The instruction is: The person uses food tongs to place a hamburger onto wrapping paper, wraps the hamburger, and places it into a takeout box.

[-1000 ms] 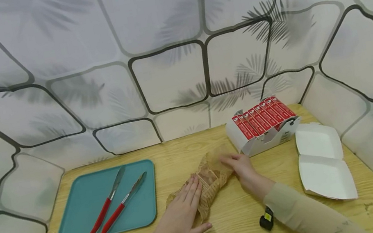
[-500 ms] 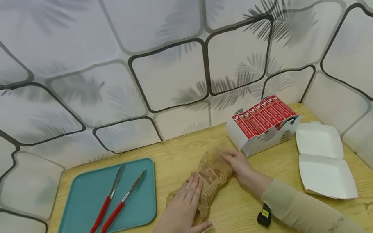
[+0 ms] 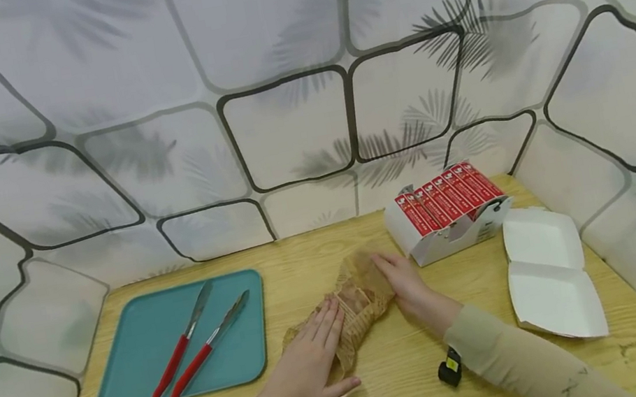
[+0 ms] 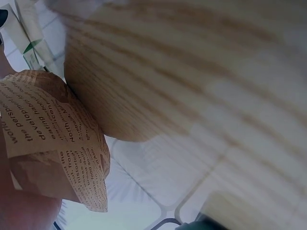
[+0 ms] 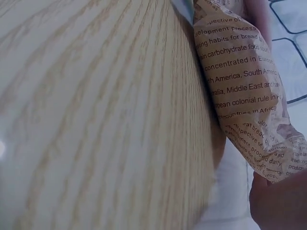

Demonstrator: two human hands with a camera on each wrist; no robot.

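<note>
A bundle of brown printed paper (image 3: pixel 355 309) lies on the wooden table (image 3: pixel 404 396), wrapped around something hidden. My left hand (image 3: pixel 304 371) lies flat on the bundle's near end with straight fingers. At the far end my right hand (image 3: pixel 404 282) presses the paper, fingers over its folded top. The left wrist view shows the printed paper (image 4: pixel 53 143) close up over blurred wood. Through the right wrist camera the same paper (image 5: pixel 244 91) appears beside the tabletop, with a bit of my right hand (image 5: pixel 278 201) at the corner.
A teal tray (image 3: pixel 147 349) at the left holds red-handled metal tongs (image 3: pixel 195 355). A white box of red packets (image 3: pixel 448 211) stands just behind my right hand. An open white clamshell box (image 3: pixel 551 274) lies at the right. A patterned screen (image 3: pixel 274 93) surrounds the table.
My right hand has slid slightly left and pressed the paper's far end down onto the bundle. The left hand has stayed flat in place.
</note>
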